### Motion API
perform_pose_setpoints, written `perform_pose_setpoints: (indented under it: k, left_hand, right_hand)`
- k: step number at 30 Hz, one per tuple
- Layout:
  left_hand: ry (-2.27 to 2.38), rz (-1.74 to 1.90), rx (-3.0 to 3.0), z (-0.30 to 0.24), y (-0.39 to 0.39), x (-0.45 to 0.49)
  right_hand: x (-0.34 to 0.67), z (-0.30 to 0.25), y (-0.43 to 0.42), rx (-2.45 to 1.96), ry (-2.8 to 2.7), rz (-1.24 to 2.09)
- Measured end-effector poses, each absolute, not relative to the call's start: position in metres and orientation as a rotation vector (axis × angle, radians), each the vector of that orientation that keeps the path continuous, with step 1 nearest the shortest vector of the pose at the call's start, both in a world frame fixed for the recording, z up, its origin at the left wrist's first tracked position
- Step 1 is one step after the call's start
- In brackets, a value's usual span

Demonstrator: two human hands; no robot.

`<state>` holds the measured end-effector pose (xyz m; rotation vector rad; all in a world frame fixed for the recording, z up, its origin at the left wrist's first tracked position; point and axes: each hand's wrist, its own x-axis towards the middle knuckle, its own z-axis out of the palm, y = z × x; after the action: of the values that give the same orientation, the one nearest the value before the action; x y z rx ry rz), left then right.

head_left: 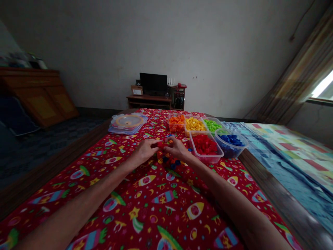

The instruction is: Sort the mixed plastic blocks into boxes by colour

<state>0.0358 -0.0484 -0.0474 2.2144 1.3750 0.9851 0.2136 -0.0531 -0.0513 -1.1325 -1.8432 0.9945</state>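
Near the middle of the table, my left hand (145, 149) is closed with thumb and fingers on a small red building block (160, 144). Facing it, my right hand (177, 147) pinches at the same spot; its fingertips meet red and yellowish pieces, too small to tell apart. Just below and between the hands lies a cluster of loose blocks (171, 162) in blue, orange and red, partly hidden by the right hand. To the right of that hand stands a clear tub of red blocks (221, 152).
Behind are tubs of orange (177, 119), yellow (194, 124) and green pieces (212, 125); a round tub of blue pieces (231, 140) sits far right. Stacked plastic lids (127, 122) lie at the left. A patterned red cloth (145, 198) covers the table. A bed (293, 149) adjoins the right.
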Motion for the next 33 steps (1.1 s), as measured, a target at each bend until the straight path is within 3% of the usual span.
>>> perform_pose_setpoints:
  k: [5,13,22,33]
  left_hand:
    - [1.35,1.018,2.326,-0.053,-0.052,0.041]
    - [1.213,1.049,2.362,-0.055,-0.063,0.057]
    - [1.352,0.952,2.509,-0.052,-0.042,0.022]
    - [1.173,0.595,2.493,-0.054,-0.046,0.021]
  right_hand:
    - [0.213,-0.049,-0.056,-1.035,-1.763,1.201]
    - [0.225,-0.026,-0.051,-1.194,-1.838,0.696]
    - [0.329,0.036,-0.053,-1.549,-2.027,-0.14]
    - [0.352,0.053,-0.07,-1.99,-2.082,-0.276]
